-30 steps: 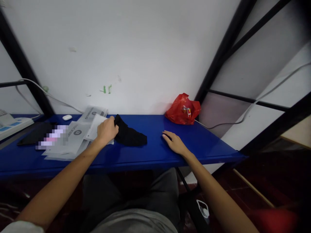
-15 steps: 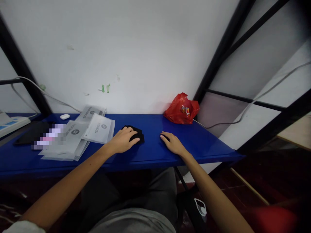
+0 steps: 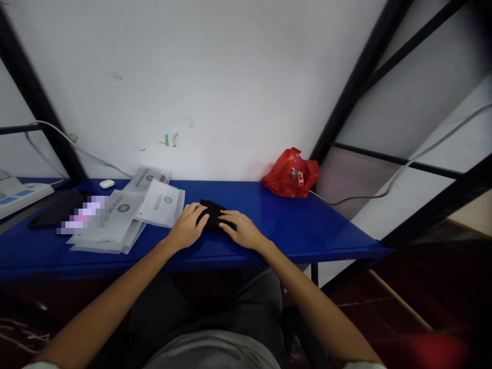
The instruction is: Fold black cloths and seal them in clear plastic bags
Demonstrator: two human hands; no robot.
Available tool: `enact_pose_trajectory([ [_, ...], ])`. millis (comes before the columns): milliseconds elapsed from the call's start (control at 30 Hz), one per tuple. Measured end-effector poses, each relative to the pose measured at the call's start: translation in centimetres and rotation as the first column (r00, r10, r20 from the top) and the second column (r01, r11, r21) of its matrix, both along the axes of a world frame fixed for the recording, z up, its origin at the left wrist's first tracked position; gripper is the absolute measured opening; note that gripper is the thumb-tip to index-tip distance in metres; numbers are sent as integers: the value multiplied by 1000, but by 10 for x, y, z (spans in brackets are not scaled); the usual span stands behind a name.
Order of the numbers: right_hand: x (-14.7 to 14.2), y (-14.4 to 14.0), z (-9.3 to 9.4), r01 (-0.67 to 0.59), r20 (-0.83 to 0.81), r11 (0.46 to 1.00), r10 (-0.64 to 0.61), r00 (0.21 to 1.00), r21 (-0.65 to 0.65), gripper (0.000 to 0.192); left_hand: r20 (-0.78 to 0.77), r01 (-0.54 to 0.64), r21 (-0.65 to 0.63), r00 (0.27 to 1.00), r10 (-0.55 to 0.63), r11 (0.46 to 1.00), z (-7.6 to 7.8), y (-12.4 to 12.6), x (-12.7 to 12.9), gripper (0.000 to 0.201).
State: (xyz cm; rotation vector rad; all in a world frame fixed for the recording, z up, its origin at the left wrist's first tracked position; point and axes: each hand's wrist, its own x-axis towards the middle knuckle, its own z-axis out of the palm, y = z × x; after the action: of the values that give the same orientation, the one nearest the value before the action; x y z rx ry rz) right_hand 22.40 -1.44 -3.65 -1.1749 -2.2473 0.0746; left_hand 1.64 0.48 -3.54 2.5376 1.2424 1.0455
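Note:
A small black folded cloth (image 3: 213,214) lies on the blue table (image 3: 307,225) in front of me; its exact kind does not show. My left hand (image 3: 188,225) grips the left end, thumb and fingers bent over the fabric. At the right end, my right hand (image 3: 242,230) has its fingers and thumb closed on the cloth. Both palms are low, close to the tabletop, and they hide parts of the cloth's ends.
Left of my hands are several frosted zip bags (image 3: 161,205) in a loose pile, beside a dark tablet-like object (image 3: 46,212). A white earphone case (image 3: 106,183) and a white power strip (image 3: 26,197) sit farther left. A red plastic bag (image 3: 288,177) stands back right.
My right hand has moved left across the table onto the right end of the black cloth. My left hand stays at the left end, shifted slightly, and the cloth looks a little more spread.

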Motion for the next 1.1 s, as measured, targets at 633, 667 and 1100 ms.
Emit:
enact_pose_trajectory([
  [633,-24,25,31,-78,-63,997,76,995,-26,38,-354,-455,72,820,449,887,0,3,-29,31],
  [667,-25,27,34,-86,-80,996,83,993,-31,39,-361,-459,60,818,448,886,0,3,-30,30],
  [1100,-39,32,48,-104,12,994,104,994,-45,36,-334,-461,-32,841,425,887,-1,3,-33,27],
])
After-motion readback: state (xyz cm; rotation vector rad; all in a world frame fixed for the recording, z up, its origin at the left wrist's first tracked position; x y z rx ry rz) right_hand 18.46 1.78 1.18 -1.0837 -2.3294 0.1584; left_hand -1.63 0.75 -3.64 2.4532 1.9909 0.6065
